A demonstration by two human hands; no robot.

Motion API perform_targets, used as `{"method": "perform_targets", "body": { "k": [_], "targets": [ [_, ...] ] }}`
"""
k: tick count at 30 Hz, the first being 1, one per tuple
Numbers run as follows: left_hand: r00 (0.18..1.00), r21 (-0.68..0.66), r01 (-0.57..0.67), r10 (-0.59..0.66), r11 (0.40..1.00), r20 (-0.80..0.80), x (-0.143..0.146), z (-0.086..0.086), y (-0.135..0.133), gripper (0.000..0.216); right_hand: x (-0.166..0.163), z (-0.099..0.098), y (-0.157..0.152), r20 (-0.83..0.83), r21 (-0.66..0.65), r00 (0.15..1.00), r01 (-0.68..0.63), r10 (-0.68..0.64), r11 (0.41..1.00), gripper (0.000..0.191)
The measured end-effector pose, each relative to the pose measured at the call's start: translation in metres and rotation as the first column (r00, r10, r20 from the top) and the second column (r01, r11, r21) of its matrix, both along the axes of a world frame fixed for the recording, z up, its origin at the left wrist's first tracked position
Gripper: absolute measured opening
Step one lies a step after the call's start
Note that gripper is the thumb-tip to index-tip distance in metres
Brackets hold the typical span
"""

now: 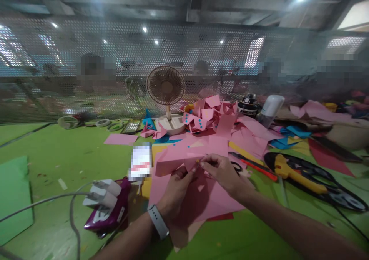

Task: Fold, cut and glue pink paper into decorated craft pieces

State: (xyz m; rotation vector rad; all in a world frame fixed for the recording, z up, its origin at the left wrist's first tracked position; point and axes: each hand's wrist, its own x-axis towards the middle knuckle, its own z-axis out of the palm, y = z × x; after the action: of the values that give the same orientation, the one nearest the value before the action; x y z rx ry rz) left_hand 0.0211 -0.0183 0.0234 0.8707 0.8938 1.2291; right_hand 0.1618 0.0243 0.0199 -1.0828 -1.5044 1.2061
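Note:
A folded piece of pink paper (pixel 170 161) with small blue squares is gripped near its right end by my left hand (pixel 178 187), which wears a pale wristband. A tiny yellow piece (pixel 197 161) shows on the paper by the fingertips. Close beside it, the thumb and forefinger of my right hand (pixel 223 174) are pinched together at the paper's edge; whatever is between them is too small to make out. Under both hands lie flat pink sheets (pixel 213 202).
Behind the hands stand a fan (pixel 166 85) and a heap of folded pink paper (pixel 213 112). A phone (pixel 140 162) and a purple power strip with plugs (pixel 108 210) lie left. An orange cutter (pixel 259 168) and a yellow-handled glue gun (pixel 300 177) lie right.

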Motion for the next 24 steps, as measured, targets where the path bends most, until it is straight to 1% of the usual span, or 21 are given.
{"method": "perform_targets", "body": {
  "k": [5, 10, 12, 13, 15, 16, 17, 18, 21, 24],
  "targets": [
    [1.0, -0.015, 0.008, -0.008, 1.0, -0.024, -0.001, -0.002, 0.002, 0.025, -0.001, 0.004, -0.001, 0.075, 0.058, 0.997, 0.028, -0.032, 0.998, 0.014],
    [1.0, -0.045, 0.022, -0.022, 0.999, -0.007, -0.001, -0.003, 0.0, 0.021, 0.002, 0.01, -0.001, 0.141, 0.134, 0.987, 0.06, -0.079, 0.989, 0.015],
    [1.0, -0.07, 0.027, -0.027, 0.997, -0.004, 0.0, -0.002, -0.001, 0.022, 0.005, 0.014, -0.001, 0.15, 0.21, 0.978, 0.114, -0.148, 0.971, 0.015],
    [1.0, -0.074, 0.03, -0.031, 0.997, -0.002, 0.0, -0.002, -0.002, 0.022, 0.006, 0.016, -0.001, 0.142, 0.259, 0.972, 0.145, -0.186, 0.955, 0.014],
    [0.999, -0.057, 0.041, -0.041, 0.998, -0.005, 0.0, -0.003, -0.002, 0.021, 0.007, 0.018, -0.001, 0.109, 0.364, 0.965, 0.185, -0.239, 0.913, 0.02],
    [0.999, -0.036, 0.047, -0.047, 0.998, -0.015, -0.001, -0.004, -0.001, 0.021, 0.007, 0.018, -0.001, 0.1, 0.399, 0.967, 0.176, -0.234, 0.9, 0.023],
    [0.998, -0.014, 0.053, -0.053, 0.998, -0.03, -0.001, -0.005, -0.001, 0.021, 0.007, 0.017, -0.001, 0.103, 0.411, 0.973, 0.148, -0.207, 0.899, 0.023],
    [0.997, 0.006, 0.059, -0.059, 0.998, -0.046, -0.002, -0.007, 0.0, 0.021, 0.006, 0.016, -0.001, 0.117, 0.401, 0.979, 0.107, -0.166, 0.91, 0.021],
    [0.995, 0.037, 0.076, -0.074, 0.996, -0.063, -0.003, -0.009, 0.0, 0.022, 0.004, 0.011, 0.002, 0.162, 0.303, 0.986, -0.012, -0.039, 0.953, 0.015],
    [0.992, 0.044, 0.11, -0.107, 0.993, -0.067, -0.003, -0.01, 0.001, 0.021, 0.004, 0.004, 0.007, 0.144, 0.277, 0.99, -0.045, 0.005, 0.96, 0.016]
  ]
}}
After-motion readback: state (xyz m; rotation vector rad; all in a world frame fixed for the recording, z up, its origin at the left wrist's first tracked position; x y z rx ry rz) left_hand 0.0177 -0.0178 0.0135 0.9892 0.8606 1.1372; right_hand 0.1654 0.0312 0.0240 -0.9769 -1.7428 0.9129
